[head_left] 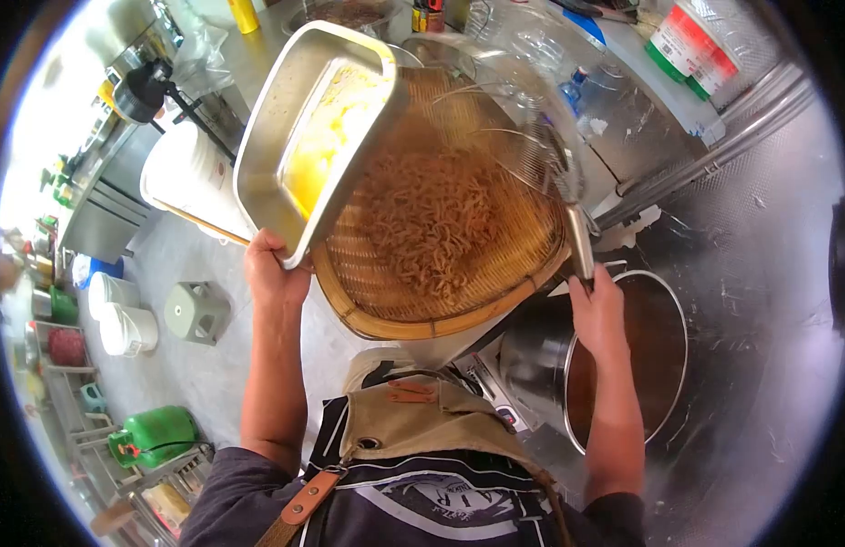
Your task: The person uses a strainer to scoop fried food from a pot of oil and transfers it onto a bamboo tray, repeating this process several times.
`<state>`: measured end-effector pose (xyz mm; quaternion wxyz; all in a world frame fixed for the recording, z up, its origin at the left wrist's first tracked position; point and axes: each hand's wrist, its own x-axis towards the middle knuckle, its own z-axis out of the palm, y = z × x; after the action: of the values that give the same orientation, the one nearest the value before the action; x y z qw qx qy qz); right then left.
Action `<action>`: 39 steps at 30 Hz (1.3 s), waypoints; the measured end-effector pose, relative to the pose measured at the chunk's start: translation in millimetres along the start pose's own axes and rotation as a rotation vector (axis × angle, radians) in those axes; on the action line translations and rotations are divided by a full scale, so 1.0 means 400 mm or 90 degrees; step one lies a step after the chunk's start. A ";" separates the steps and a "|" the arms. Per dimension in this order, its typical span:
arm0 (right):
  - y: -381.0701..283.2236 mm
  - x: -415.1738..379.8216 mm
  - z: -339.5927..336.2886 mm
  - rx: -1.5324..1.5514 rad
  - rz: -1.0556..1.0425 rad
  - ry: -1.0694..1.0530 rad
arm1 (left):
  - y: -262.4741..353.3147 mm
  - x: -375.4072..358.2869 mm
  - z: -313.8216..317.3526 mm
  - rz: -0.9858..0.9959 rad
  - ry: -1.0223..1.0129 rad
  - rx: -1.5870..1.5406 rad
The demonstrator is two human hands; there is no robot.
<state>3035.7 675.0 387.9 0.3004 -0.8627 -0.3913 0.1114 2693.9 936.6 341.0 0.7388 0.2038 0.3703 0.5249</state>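
Observation:
My left hand (278,269) grips the near corner of a rectangular metal pan (263,150), which is tilted and has yellow, oily-looking contents (327,150). Beside it lies a shallow woven bamboo basket (350,273), with a heap of brown, strip-like pieces (432,219) in it. My right hand (597,310) is closed around the handle of a wire skimmer (577,239). The skimmer's round head is blurred over the basket's far right side. Below my right forearm stands a large steel pot (536,365) with brown contents.
A white bucket (190,169) stands left of the pan. Further left on the floor are a grey-green stool (196,312), white buckets (128,330) and a green gas cylinder (158,435). Red, white and green tubs (682,46) sit at the upper right.

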 end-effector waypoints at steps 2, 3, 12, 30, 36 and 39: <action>-0.001 -0.049 -0.024 0.087 0.036 0.027 | -0.022 0.016 0.008 0.067 0.016 -0.023; 0.017 -0.076 -0.035 0.181 0.061 0.013 | -0.026 0.026 -0.006 0.080 0.015 0.015; 0.061 -0.440 -0.194 0.525 0.316 -0.005 | 0.026 0.059 -0.032 0.269 0.063 0.335; 0.622 -0.649 -0.242 -0.175 0.455 0.063 | -0.132 -0.247 0.288 0.087 -0.064 0.263; 0.775 -0.412 -0.049 -0.184 0.508 0.028 | -0.130 -0.241 0.216 0.109 -0.018 0.310; 0.834 -0.314 0.027 -0.234 0.500 -0.087 | -0.107 -0.227 0.158 0.176 0.010 0.419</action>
<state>3150.0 415.4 172.1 0.0504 -0.9757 -0.0657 0.2027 2752.9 842.3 382.3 0.5527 0.4749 0.4939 0.4743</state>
